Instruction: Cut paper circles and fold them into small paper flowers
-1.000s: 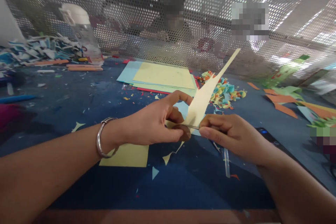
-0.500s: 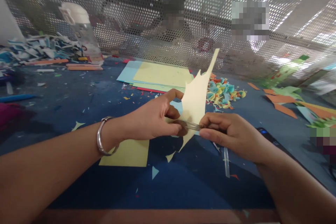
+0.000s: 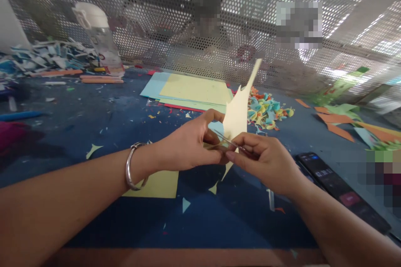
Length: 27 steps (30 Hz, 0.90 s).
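Note:
My left hand (image 3: 194,142), with a silver bangle at its wrist, is closed around a cut piece of cream paper (image 3: 236,114). The paper stands upright behind my fingers, with a notched left edge and a narrow strip at its top. My right hand (image 3: 263,156) pinches thin metal tweezers (image 3: 226,138), whose tips point left toward my left fingers. A small yellowish strip (image 3: 216,147) shows between the hands; its far end is hidden by my fingers. Below my left wrist lies a yellow sheet (image 3: 159,185).
Stacked coloured sheets (image 3: 194,89) and a heap of small curled paper pieces (image 3: 265,110) lie behind. A phone (image 3: 341,192) rests at right, near orange paper pieces (image 3: 340,119). A water bottle (image 3: 105,48) stands back left beside blue-white scraps (image 3: 53,58). A perforated screen rises behind.
Both hands have drawn closer together. My left hand and the cream paper shifted slightly right, and the right hand moved left. The tweezers tilted, tips now higher. More of the phone shows.

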Each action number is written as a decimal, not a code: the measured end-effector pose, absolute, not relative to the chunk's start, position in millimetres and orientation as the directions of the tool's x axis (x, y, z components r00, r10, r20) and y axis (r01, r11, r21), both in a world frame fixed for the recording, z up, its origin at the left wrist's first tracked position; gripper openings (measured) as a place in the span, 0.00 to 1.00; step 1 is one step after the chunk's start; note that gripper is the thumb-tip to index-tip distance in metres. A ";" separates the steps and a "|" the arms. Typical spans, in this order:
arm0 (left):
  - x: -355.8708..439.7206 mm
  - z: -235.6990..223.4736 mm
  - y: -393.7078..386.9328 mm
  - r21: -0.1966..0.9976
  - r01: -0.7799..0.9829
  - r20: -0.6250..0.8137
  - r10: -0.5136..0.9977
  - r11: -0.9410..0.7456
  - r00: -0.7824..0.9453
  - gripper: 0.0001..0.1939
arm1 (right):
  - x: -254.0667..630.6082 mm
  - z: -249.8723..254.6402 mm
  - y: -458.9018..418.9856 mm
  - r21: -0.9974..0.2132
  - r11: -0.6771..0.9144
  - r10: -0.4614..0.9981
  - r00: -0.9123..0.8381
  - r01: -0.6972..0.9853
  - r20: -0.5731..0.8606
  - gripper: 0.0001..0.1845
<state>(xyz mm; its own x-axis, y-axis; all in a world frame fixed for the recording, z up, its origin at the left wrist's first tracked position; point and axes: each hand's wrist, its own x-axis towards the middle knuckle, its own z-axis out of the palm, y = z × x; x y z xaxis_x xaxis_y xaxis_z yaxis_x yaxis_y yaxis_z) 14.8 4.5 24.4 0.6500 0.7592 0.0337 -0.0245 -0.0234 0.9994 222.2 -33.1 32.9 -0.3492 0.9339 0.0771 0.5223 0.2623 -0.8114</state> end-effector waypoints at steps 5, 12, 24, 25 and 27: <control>18.7 23.8 2.3 0.927 -0.248 -0.087 0.803 0.283 0.589 0.20 | 224.7 33.7 -32.4 -0.843 0.267 0.964 -0.139 0.468 0.229 0.10; 37.3 13.7 -12.4 0.853 -0.406 -0.142 0.894 0.328 0.425 0.11 | 223.4 23.6 -32.6 -0.892 0.257 0.966 -0.108 0.372 0.233 0.14; 28.4 16.2 1.9 0.931 -0.328 -0.072 0.960 0.162 0.271 0.07 | 231.0 21.6 -27.3 -0.952 0.100 0.987 -0.150 0.290 0.059 0.26; 28.1 16.4 2.3 0.928 -0.334 -0.068 0.958 0.163 0.279 0.07 | 231.2 21.6 -27.0 -0.952 0.090 0.987 -0.156 0.291 0.045 0.26; 27.7 17.0 2.8 0.924 -0.345 -0.056 0.953 0.163 0.299 0.07 | 231.7 22.0 -26.5 -0.956 0.065 0.986 -0.167 0.285 0.018 0.26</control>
